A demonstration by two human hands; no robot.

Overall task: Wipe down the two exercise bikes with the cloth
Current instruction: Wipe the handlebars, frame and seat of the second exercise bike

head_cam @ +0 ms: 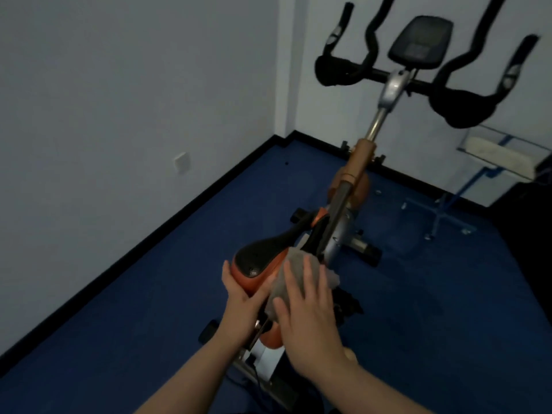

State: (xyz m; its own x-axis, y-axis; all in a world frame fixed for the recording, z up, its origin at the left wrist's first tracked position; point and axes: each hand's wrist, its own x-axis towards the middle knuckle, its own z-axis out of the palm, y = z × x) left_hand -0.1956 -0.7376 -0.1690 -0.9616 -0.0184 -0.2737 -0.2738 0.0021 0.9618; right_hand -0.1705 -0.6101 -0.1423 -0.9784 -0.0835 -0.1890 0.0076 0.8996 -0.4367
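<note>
Left hand grips the rear of the orange-and-black padded saddle, fingers curled round its smooth rim. Right hand lies flat, fingers straight and spread, pressing a grey fuzzy cloth onto the saddle's right side. Exercise bike: orange-and-metal post, curved black handlebars.

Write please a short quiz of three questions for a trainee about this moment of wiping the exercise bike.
1. True or false: the right hand presses the cloth flat on the saddle.
2. What does the left hand do? A) grips the handlebar B) holds the saddle's rear edge C) hangs idle
3. Fill in: the display console sits above the black ____.

Key: 1 true; 2 B; 3 handlebar.
</note>
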